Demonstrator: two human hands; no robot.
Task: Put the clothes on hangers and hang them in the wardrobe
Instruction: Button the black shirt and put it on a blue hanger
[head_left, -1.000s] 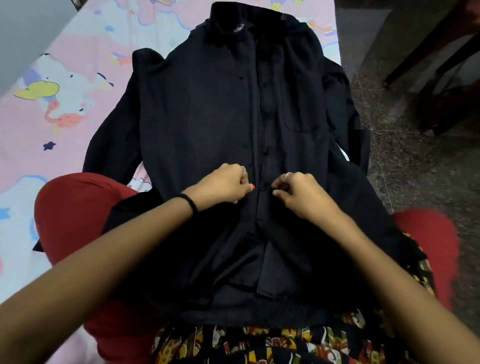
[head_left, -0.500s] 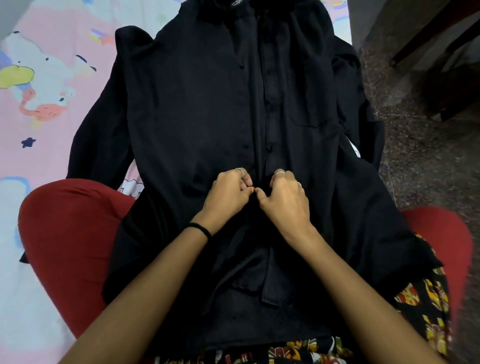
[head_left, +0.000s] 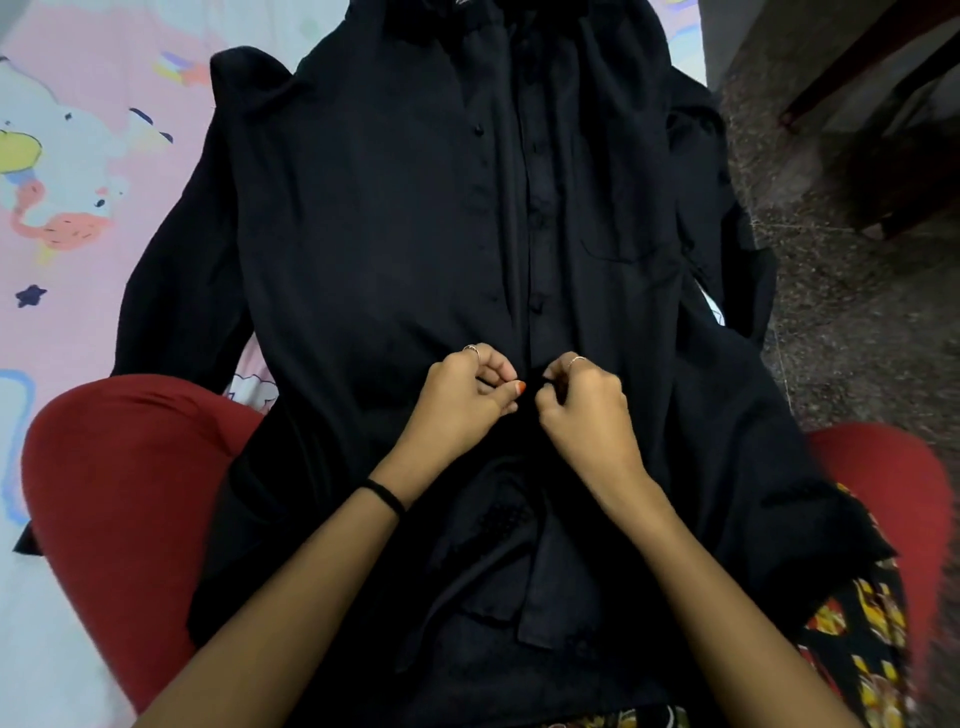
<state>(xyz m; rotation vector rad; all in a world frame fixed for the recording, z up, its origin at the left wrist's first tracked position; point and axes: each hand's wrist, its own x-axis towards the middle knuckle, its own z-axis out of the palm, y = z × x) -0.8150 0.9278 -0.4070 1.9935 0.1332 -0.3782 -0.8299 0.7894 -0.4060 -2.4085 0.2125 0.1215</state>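
My two bare forearms reach forward from the bottom edge of the view, over my lap. A patterned black, yellow and red cloth (head_left: 857, 639) shows at the lower right, and my knees in red trousers (head_left: 119, 493) spread to either side. Draped across my lap and running away from me onto the bed lies a black long-sleeved button-front shirt (head_left: 363, 234), front side up, its hem nearest me and its collar at the far edge of the view.

My left hand (head_left: 457, 400), with a thin black band (head_left: 384, 494) on the wrist, has its fingers curled, thumb and fingertips pinching the shirt's left front edge about halfway up the placket. My right hand (head_left: 587, 410) sits just beside it, fingers also curled, pinching the opposite front edge. The two hands almost touch. Whether a button lies between my fingers I cannot tell.

Beyond my hands, the placket runs up the middle with small dark buttons. A chest pocket sits on the right. The sleeves spread out to both sides.

Under the shirt is a pink and pale-blue cartoon-print bedsheet (head_left: 78, 156). A speckled dark stone floor (head_left: 841, 322) lies past the bed's right edge.
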